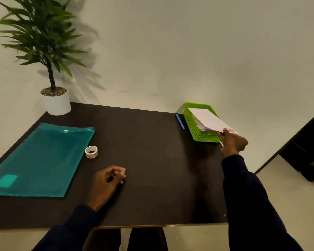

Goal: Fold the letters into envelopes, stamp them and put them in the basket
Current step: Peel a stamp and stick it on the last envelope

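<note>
Left: teal translucent plastic folder [38,158] lies flat on the dark desk [152,160]; can't tell if letters remain inside. A clear tape roll [91,151] sits just right of it. Your left hand [107,180] rests near-centre, fingers loosely curled, holding nothing I can make out. A blue pen [180,121] lies just left of the green plastic mesh basket [194,127], far right. The basket already holds a few envelopes. The white paper envelope [208,120] on top has a reddish stamp mark and overhangs the near rim. Your right hand [232,142] pinches its near corner. Judgement: last step for this one, release it. No loose letters on the desk, so you're likely near done.
</note>
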